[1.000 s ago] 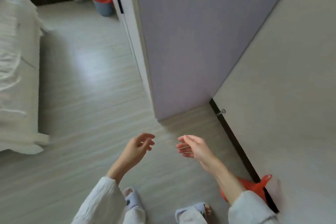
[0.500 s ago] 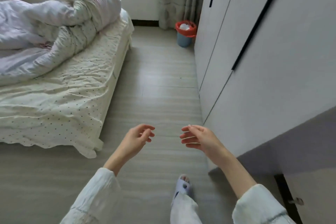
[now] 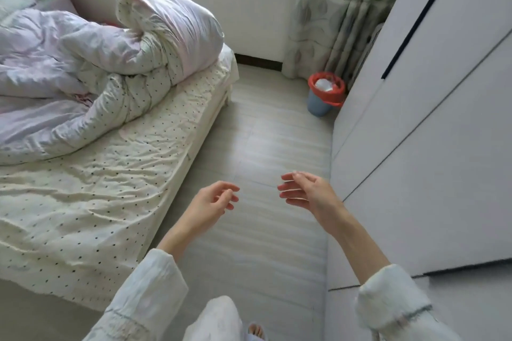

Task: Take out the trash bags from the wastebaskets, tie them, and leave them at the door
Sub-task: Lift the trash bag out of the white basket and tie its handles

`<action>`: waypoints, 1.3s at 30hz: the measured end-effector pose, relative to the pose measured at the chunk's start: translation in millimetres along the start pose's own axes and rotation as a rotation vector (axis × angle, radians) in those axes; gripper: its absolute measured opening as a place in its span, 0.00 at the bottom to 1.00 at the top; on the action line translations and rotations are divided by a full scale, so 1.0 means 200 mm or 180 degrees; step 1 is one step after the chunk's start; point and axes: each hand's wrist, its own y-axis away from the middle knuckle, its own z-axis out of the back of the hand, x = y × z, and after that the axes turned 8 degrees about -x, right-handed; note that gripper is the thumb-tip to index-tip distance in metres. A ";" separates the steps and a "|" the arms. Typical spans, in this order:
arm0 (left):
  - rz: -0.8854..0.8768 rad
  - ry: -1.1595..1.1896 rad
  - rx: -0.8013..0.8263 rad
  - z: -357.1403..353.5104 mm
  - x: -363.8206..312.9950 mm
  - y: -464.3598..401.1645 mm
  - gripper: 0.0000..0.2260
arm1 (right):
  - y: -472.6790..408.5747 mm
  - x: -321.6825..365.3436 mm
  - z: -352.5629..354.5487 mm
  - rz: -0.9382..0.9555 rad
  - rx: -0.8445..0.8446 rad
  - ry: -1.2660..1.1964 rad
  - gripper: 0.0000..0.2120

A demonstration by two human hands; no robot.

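Wastebasket (image 3: 321,102) upright, red trash bag (image 3: 328,91) mouth upward.

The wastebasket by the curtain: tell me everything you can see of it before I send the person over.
The wastebasket is a small, round, blue-grey bin, plastic by the look of it, standing upright on the floor. A red trash bag lines it, its edge folded down over the rim as a wide collar. Pale, crumpled rubbish shows inside; what it is cannot be told. The bin stands in the far corner, beside the wardrobe and below the curtain. Whether it touches either is unclear. Neither hand is near it.
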 end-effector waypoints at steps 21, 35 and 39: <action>-0.0130 -0.0006 0.0141 0.19 -0.74 -3.04 0.09 | -2.68 1.37 -0.09 0.0010 -0.0257 -0.0008 0.11; 0.0157 0.0472 -0.0495 0.12 -1.29 -4.84 0.09 | -4.61 2.37 -0.06 0.0203 0.0440 0.0695 0.12; 0.0311 0.0576 -0.0894 0.22 -1.35 -5.27 0.09 | -5.07 2.62 -0.19 0.0185 0.0792 0.0867 0.12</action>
